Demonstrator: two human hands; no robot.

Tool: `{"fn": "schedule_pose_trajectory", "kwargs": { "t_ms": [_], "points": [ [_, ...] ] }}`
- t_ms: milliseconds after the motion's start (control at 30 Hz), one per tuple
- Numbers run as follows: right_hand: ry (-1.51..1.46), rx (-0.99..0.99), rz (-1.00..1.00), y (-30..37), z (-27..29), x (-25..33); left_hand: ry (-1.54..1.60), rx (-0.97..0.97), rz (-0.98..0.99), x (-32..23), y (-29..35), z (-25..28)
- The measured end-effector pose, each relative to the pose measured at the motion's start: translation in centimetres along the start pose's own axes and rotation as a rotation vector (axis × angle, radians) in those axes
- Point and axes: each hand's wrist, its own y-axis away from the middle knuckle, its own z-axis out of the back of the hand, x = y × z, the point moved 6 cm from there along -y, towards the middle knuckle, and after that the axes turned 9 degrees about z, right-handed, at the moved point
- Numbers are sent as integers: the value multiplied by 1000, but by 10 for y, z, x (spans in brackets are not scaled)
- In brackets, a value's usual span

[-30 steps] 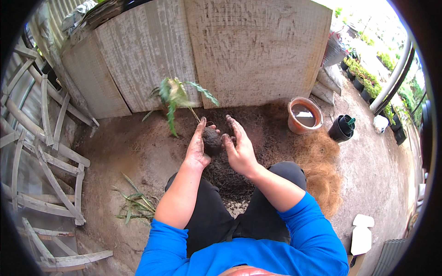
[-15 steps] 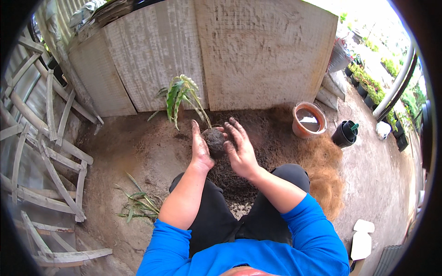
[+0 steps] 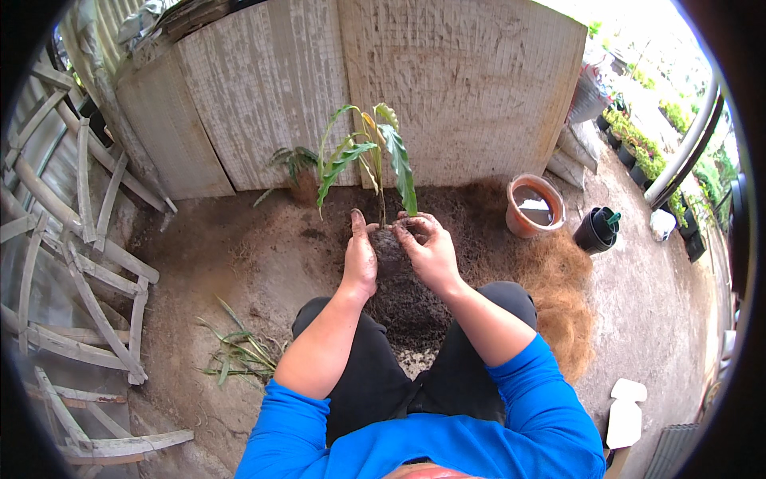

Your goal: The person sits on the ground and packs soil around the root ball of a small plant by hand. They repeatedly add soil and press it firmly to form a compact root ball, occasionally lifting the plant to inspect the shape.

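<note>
Between my two hands is a leafy plant (image 3: 375,160) with long green leaves, one of them yellowing, and a dark root ball (image 3: 388,254) of soil. My left hand (image 3: 361,255) is wrapped round the left side of the root ball, thumb pointing up. On its other side my right hand (image 3: 431,251) presses with bent fingers near the base of the stems. Soil smears both hands. The plant stands upright, held above a heap of dark soil (image 3: 411,311) between my knees. The underside of the root ball is hard to make out against that soil.
An orange-brown bucket (image 3: 533,209) holding liquid stands at the right, beside black pots (image 3: 597,231). Brown fibre (image 3: 562,319) lies by my right knee. Pulled leafy stems (image 3: 243,351) lie at left; another small plant (image 3: 297,164) is by the board wall (image 3: 271,88). Wooden frames (image 3: 96,239) line the left.
The plant has tipped from leaning left and away to upright, its leaves swinging right. My right hand has moved from spread fingers to gripping the root ball near its top.
</note>
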Motion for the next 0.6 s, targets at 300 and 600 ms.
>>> {"fn": "schedule_pose_trajectory", "kwargs": {
  "t_ms": [300, 600],
  "points": [
    [-358, -49, -186, -3, 4, 2, -47, 65, 24, -3, 8, -7],
    [-283, -23, -174, -31, 27, 2, -58, 81, 57, -8, 11, -11]
  ]
}}
